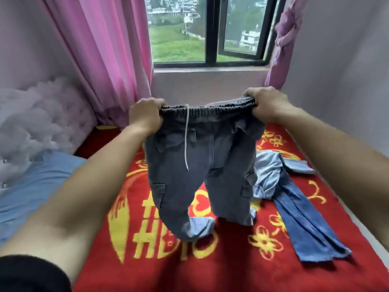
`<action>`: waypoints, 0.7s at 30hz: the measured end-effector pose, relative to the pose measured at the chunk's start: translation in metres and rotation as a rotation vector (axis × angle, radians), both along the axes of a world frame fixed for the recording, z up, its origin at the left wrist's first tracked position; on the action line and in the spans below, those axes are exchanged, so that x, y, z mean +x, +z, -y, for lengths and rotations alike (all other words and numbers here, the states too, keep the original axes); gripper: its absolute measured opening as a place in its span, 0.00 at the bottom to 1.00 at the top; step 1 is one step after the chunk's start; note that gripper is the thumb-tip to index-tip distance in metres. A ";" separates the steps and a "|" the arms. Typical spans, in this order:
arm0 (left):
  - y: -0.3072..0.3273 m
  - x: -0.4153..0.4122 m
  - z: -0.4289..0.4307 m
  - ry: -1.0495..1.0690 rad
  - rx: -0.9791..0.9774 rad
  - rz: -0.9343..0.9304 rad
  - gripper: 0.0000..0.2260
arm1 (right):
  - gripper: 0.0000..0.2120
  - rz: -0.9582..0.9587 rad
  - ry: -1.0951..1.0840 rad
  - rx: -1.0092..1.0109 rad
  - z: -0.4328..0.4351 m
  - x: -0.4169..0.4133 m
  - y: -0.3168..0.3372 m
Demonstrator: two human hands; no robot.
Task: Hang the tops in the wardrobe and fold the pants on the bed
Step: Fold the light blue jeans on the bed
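Dark grey cargo pants (202, 165) with an elastic waistband and a white drawstring hang upright in the air above the bed (231, 260). My left hand (145, 115) grips the waistband's left end and my right hand (267, 104) grips its right end, stretching it wide. The leg cuffs touch the red and yellow bedspread. Blue jeans (303, 222) lie spread out on the bed to the right, and a light blue garment (271, 171) lies crumpled beside them, partly behind the held pants.
A blue pillow (35, 186) and a tufted lilac headboard (42, 114) are on the left. Pink curtains (109, 55) and a window (210, 30) stand behind the bed. A grey wall (341, 70) borders the bed's right side.
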State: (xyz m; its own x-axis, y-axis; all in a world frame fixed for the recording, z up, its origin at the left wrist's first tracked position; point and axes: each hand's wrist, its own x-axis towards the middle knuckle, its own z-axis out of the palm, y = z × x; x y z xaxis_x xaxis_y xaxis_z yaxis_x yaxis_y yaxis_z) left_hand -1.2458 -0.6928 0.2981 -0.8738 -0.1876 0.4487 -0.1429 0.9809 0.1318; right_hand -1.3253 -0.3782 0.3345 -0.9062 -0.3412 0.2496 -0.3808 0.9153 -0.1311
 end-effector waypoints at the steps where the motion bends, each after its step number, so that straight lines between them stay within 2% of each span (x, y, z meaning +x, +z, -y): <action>1: -0.020 0.003 0.004 -0.014 0.007 0.080 0.18 | 0.22 0.038 -0.013 0.066 0.001 0.007 -0.016; 3: -0.056 0.006 0.010 -0.032 0.027 0.263 0.14 | 0.18 0.120 -0.011 0.174 0.004 0.016 -0.049; 5: -0.085 0.009 0.016 -0.057 0.060 0.476 0.10 | 0.10 0.249 -0.013 0.268 0.006 0.019 -0.077; 6: -0.097 0.011 0.019 -0.080 0.082 0.574 0.13 | 0.08 0.331 -0.007 0.294 0.006 0.019 -0.090; 8: -0.117 0.012 0.024 -0.116 0.147 0.717 0.21 | 0.15 0.511 0.014 0.290 0.004 0.015 -0.110; 10: -0.135 0.010 0.026 -0.183 0.184 0.836 0.22 | 0.18 0.643 0.044 0.272 0.002 0.008 -0.126; 14: -0.165 -0.005 0.025 -0.271 0.195 1.125 0.04 | 0.20 0.809 0.045 0.429 0.004 -0.015 -0.162; 15: -0.171 -0.011 0.024 -0.251 0.162 1.154 0.05 | 0.19 0.859 0.037 0.445 0.005 -0.022 -0.169; 16: -0.176 -0.017 0.022 -0.212 0.100 1.155 0.08 | 0.17 0.925 0.025 0.407 0.008 -0.031 -0.175; 18: -0.183 -0.030 0.014 -0.088 -0.094 1.083 0.10 | 0.12 1.031 -0.002 0.209 0.013 -0.049 -0.180; 20: -0.186 -0.051 0.008 0.064 -0.205 0.969 0.12 | 0.07 0.993 -0.032 -0.043 0.019 -0.073 -0.181; 21: -0.184 -0.065 0.007 0.128 -0.185 0.914 0.12 | 0.07 0.955 -0.052 -0.176 0.022 -0.087 -0.180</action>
